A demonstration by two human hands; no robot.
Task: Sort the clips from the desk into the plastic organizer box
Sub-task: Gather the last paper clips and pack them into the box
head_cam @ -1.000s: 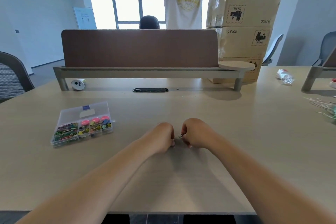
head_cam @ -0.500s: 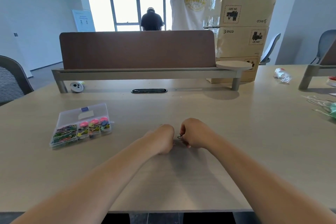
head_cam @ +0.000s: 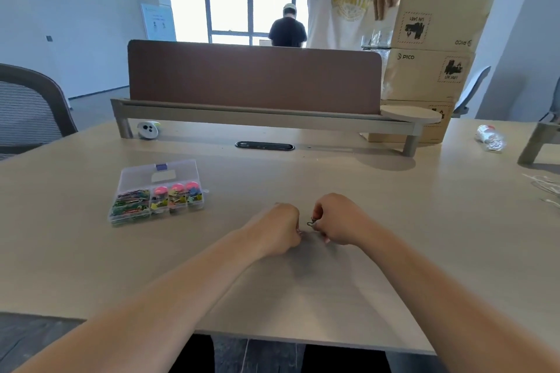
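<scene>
i see both hands curled into loose fists, knuckles up, near the middle of the desk (head_cam: 394, 221). the left hand (head_cam: 277, 228) has its fingers folded under; i cannot tell whether anything is inside them. the right hand (head_cam: 336, 219) sits just beside it at 3 o'clock, fingers closed, thumb and forefinger pinching a small dark wire clip (head_cam: 311, 222) that pokes out into the narrow gap between the two fists. the clip is just above the desk surface; i cannot tell whether it touches the wood.

the plastic organizer box (head_cam: 157, 191) lies flat on the desk at about 10 o'clock from the hands, well apart from them. its clear lid looks shut, though i cannot be sure. through the lid i make out a mass of multicoloured paper clips in the left compartment and pink and yellow pieces in the three smaller compartments to the right.

further off at 12 o'clock a brown divider panel (head_cam: 254, 79) stands on a low shelf. at 2 o'clock three cardboard boxes (head_cam: 430, 48) are stacked, and a standing person in a white t-shirt (head_cam: 339, 9) has both hands at the top box. a small white gadget (head_cam: 148, 129) sits at 11 o'clock under the shelf.
</scene>
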